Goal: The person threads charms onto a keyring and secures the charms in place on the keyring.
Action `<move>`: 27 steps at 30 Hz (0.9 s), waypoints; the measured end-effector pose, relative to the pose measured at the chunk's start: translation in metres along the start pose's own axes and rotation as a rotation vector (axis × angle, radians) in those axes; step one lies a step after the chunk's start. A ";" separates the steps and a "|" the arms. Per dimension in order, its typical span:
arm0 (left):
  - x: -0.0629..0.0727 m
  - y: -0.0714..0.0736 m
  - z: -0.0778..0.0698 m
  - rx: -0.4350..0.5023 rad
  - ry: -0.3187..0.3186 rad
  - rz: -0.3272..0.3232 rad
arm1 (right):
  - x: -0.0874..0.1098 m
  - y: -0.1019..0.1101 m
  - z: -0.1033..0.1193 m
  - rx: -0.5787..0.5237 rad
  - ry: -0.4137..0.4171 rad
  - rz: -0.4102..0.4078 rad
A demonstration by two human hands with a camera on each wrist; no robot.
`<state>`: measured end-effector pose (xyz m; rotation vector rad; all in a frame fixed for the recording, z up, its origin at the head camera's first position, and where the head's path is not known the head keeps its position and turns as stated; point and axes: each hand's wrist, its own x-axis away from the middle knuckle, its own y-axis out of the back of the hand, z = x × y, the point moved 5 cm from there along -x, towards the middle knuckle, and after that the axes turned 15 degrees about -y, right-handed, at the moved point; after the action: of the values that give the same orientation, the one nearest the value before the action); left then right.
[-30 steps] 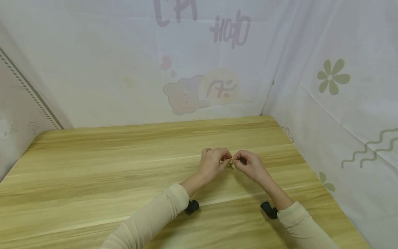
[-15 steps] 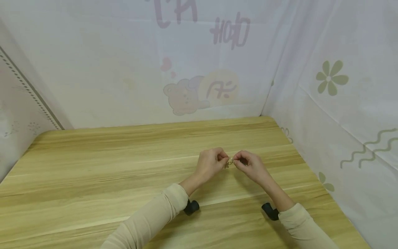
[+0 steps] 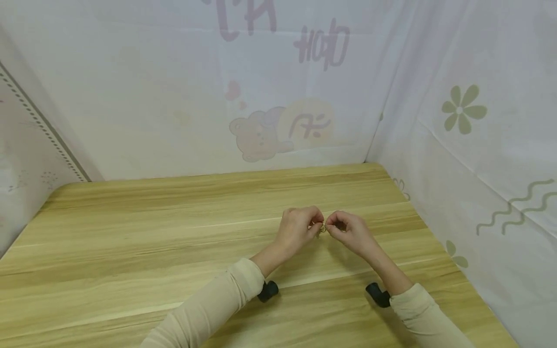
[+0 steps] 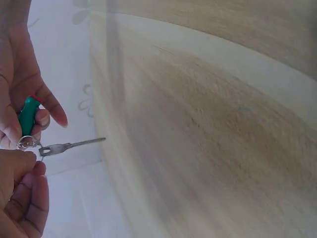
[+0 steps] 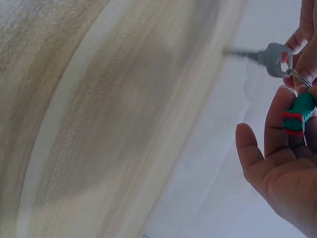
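A key ring (image 4: 28,142) links a metal key (image 5: 273,60) and a small green charm with red trim (image 4: 29,115). My left hand (image 3: 298,228) pinches the ring between thumb and finger. Facing it, my right hand (image 3: 353,233) grips the green charm, its other fingers spread loosely in the right wrist view. The fingertips of both hands nearly meet above the table. From the ring the key juts out sideways in both wrist views. Fingers hide part of the ring, and in the head view only a small metal glint shows between the hands.
A wood-grain table (image 3: 152,241) lies beneath the hands. Pale printed cloth (image 3: 174,96) stands along its back and sides. Black wrist pieces (image 3: 268,291) stick out beside both cream sleeves (image 3: 209,304).
My left hand draws slightly away to the left, then comes back toward the right hand. The small metal thing between the fingertips shifts with it. My right hand stays nearly still.
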<state>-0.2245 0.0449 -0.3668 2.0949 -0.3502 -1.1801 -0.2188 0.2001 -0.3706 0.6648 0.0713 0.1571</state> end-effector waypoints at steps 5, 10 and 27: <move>0.002 0.001 0.000 -0.015 -0.015 -0.018 | 0.000 0.000 0.001 -0.002 0.012 0.006; 0.003 0.001 0.003 0.069 0.023 -0.041 | 0.000 -0.001 0.001 -0.015 -0.001 0.017; 0.005 0.002 0.006 0.185 0.169 -0.024 | 0.002 0.000 0.001 -0.068 -0.015 0.044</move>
<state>-0.2266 0.0384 -0.3707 2.3470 -0.3673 -1.0074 -0.2167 0.1995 -0.3701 0.5996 0.0369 0.1965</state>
